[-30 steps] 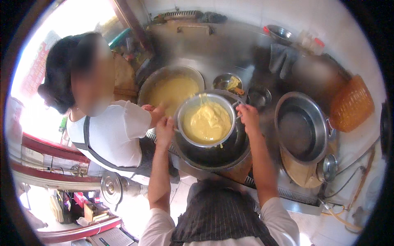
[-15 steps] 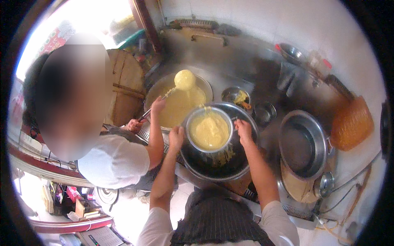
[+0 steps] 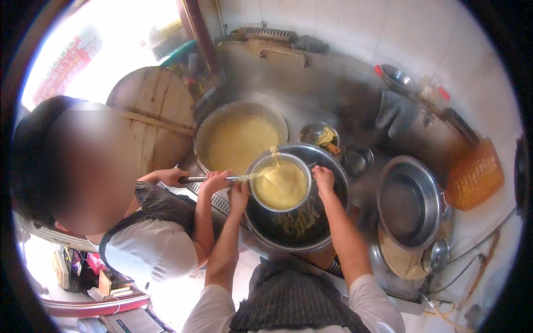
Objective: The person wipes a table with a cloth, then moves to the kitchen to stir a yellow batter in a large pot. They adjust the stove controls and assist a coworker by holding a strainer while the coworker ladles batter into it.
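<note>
Both my hands hold a round metal pot (image 3: 306, 201) of thick yellow batter (image 3: 286, 186) over a wide dark metal basin (image 3: 333, 236). My left hand (image 3: 239, 197) is closed at the pot's left edge, its grip partly hidden by the ladle and the co-worker's hand. My right hand (image 3: 323, 180) is closed on the handle at the right side. A co-worker's two hands grip a long-handled ladle (image 3: 236, 177), whose batter-covered head is over the pot. Pale strands (image 3: 300, 222) lie in the basin below. Whether the pot's bottom has holes is hidden.
A large pot (image 3: 283, 119) of yellow batter stands behind to the left. Small metal bowls (image 3: 358, 157) sit beyond the basin; another large basin (image 3: 411, 200) stands at right, near an orange-brown container (image 3: 477, 175). The co-worker (image 3: 161, 244) stands close on my left.
The co-worker's ladle has come from above the large batter pot, rightward and down, to the pot I hold. The batter there looks fuller and smoother. My hands have barely moved.
</note>
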Motion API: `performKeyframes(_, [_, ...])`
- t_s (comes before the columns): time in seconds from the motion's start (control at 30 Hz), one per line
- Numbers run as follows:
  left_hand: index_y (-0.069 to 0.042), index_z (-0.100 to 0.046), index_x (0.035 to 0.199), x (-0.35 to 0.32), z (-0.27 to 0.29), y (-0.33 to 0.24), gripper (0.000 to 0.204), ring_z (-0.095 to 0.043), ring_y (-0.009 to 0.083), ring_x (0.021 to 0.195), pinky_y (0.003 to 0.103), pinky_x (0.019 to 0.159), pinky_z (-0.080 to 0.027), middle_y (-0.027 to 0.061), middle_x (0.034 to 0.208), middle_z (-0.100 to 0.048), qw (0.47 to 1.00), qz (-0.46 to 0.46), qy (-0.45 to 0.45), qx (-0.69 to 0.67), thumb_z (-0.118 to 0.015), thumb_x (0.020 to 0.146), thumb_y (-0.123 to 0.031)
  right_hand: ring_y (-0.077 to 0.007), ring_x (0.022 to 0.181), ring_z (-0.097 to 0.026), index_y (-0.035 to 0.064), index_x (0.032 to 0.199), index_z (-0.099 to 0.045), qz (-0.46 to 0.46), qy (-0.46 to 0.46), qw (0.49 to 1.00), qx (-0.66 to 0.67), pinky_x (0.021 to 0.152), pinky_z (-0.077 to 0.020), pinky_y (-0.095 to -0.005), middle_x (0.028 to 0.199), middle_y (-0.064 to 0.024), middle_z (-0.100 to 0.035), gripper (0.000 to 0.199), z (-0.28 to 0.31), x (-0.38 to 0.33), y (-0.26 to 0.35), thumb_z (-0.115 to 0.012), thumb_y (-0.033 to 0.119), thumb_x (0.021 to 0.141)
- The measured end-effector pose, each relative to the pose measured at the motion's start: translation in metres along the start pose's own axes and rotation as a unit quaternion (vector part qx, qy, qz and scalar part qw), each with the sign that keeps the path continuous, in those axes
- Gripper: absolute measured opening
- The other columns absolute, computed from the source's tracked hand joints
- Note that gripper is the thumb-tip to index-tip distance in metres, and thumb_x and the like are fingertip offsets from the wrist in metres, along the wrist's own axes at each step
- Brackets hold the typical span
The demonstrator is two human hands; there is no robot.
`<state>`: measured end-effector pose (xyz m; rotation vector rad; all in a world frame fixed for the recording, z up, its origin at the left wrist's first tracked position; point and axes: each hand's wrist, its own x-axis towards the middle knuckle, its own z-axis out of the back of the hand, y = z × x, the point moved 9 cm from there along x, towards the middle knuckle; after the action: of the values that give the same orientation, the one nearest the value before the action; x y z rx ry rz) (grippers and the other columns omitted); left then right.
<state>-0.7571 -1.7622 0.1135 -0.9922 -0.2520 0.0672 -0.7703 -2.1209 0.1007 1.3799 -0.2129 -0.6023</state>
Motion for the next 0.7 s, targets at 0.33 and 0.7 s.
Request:
performKeyframes(0.33, [0.001,-0.056,0.089,-0.004,-0.003,-0.002,0.026,-0.057,0.0227,0.060,0.035,0.058,-0.045,0.0125,0.065,-0.058,0.999,0.038,-0.003,0.012,-0.049,0.085,-0.023,-0.0127,0.059,-0.048,-0.0011,0.076,-0.061,-0.007,-0.022,0.999,0.024,0.058,-0.0373,-0.0269,0.061,-0.0022,-0.052,0.025,0.007,-0.005,-0.015,-0.051,0.021,0.083])
performKeyframes(0.7, [-0.001,-0.055,0.084,-0.002,-0.006,-0.003,0.027,-0.056,0.0409,0.074,0.047,0.067,-0.043,0.0233,0.078,-0.058,0.997,0.030,0.028,0.067,-0.047,0.083,-0.027,-0.0122,0.059,-0.049,-0.0017,0.079,-0.061,-0.055,-0.023,0.998,0.027,0.058,-0.0376,-0.0266,0.062,-0.0031,-0.054,0.025,0.010,-0.016,-0.019,-0.051,0.020,0.084])
